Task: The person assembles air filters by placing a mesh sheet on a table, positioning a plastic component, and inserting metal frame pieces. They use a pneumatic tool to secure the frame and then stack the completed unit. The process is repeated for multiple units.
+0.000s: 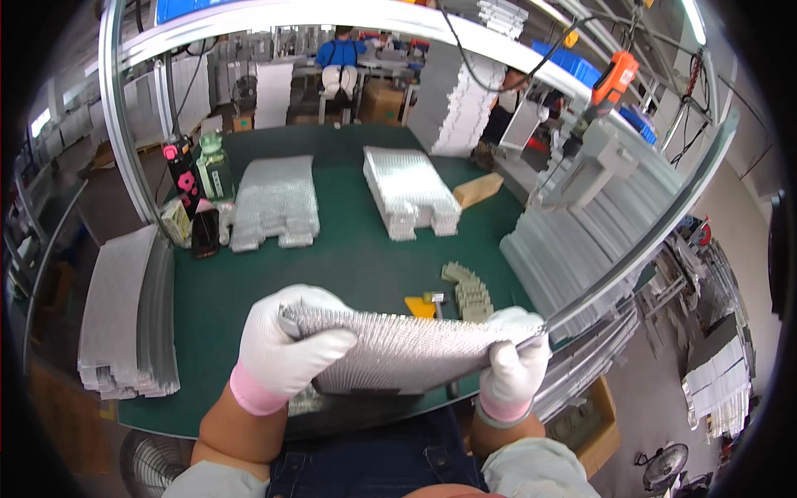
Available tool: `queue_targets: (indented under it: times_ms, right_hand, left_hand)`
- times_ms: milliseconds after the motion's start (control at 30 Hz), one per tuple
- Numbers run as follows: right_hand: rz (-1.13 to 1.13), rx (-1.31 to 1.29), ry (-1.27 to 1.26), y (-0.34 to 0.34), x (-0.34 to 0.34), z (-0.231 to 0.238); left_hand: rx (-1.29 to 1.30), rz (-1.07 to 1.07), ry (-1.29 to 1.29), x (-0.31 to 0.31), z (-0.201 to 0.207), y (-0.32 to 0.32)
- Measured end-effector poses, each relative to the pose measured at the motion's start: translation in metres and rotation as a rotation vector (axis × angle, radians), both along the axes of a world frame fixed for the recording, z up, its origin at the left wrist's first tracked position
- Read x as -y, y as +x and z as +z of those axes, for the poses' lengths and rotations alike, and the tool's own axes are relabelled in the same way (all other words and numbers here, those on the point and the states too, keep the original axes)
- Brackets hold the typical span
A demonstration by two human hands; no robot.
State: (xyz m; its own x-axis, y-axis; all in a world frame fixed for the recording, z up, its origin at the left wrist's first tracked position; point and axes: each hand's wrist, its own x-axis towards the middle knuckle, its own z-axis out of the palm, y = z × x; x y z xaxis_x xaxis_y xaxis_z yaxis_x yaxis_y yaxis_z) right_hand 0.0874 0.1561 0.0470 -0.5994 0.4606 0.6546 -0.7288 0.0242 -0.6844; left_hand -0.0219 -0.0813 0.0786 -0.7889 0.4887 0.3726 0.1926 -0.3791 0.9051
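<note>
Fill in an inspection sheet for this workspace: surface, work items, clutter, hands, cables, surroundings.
Surface: green table, partly covered.
Work items: silver sheet, held up at the near edge; left silver stack and right silver stack lie beyond it.
Clutter: phone, green bottle and black bottle at left; wooden block beside the right silver stack; yellow piece and grey-green pieces beyond the sheet.
Hands: left hand and right hand, white-gloved, grip opposite ends of the sheet.
Cables: black cable loops down past the overhead frame.
Surroundings: co-worker in blue beyond the table; fan at lower right.
</note>
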Motion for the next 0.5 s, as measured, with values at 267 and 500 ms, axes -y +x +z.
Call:
queue_targets:
  times_ms: [267,500]
  right_hand:
    - [-0.005,0.008,0.037,0.0033,0.0002,-0.0031]
    - [-0.023,-0.005,0.075,0.0043,-0.0004,-0.0074]
  left_hand:
    - [-0.005,-0.005,0.009,0.0002,-0.0041,0.0006]
    - [-0.027,-0.039,0.042,0.0023,-0.0048,0.003]
